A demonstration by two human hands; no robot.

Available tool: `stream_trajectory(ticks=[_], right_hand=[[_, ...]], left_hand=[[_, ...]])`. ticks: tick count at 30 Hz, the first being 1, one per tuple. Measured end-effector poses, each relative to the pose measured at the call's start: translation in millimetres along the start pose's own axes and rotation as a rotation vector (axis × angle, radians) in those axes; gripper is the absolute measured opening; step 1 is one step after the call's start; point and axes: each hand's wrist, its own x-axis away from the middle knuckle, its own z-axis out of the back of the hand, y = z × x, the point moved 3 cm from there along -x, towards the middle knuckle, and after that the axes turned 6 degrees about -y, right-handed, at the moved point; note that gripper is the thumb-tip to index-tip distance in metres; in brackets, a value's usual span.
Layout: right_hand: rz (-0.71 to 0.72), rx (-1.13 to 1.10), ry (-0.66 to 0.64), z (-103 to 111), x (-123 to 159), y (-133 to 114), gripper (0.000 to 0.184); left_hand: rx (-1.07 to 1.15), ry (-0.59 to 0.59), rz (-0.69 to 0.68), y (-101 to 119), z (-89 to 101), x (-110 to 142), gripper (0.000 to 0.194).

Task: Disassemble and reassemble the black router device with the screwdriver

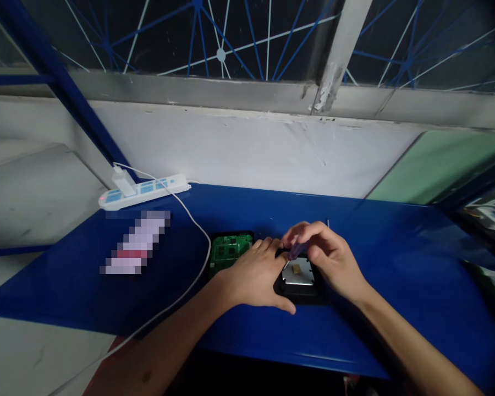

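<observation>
My left hand (258,275) lies with fingers stretched out across the left side of a black plastic casing (307,297), its thumb along the near edge. Inside the casing sits a silver metal plate (303,275) with a small tan square in its middle. My right hand (334,256) is closed on a small screwdriver (298,249) with a purple handle. The thin shaft slants down to the plate's upper left corner; its tip is hard to make out. Partly hidden behind my left hand, a green circuit board (229,248) rests in another black shell.
A white power strip (154,192) with a plugged-in charger (124,181) stands at the back left of the blue table (181,324). The white cable (190,214) crosses the table left of the board. A blurred-out pinkish object (142,242) lies left. A wall rises behind.
</observation>
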Motion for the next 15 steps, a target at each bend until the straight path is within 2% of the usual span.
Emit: stream_trajectory(ticks=[2,5,11,15], right_hand=[[0.036,0.007,0.009,0.4,-0.9,-1.7,0.02],[0.018,0.051,-0.001,2.0,-1.3,-0.7,0.012],[-0.065,0.009,-0.028,-0.4,1.6,1.4,0.022],[-0.017,-0.024,-0.033,-3.0,0.9,0.1,0.021]], left_hand=[[0.012,-0.011,-0.005,0.3,0.5,-0.2,0.101],[0.016,0.008,0.007,-1.0,-0.7,-0.4,0.1],[0.02,0.037,-0.006,-3.8,-5.3,-1.0,0.096],[0.016,0.033,-0.02,-2.1,-2.2,-0.8,0.096]])
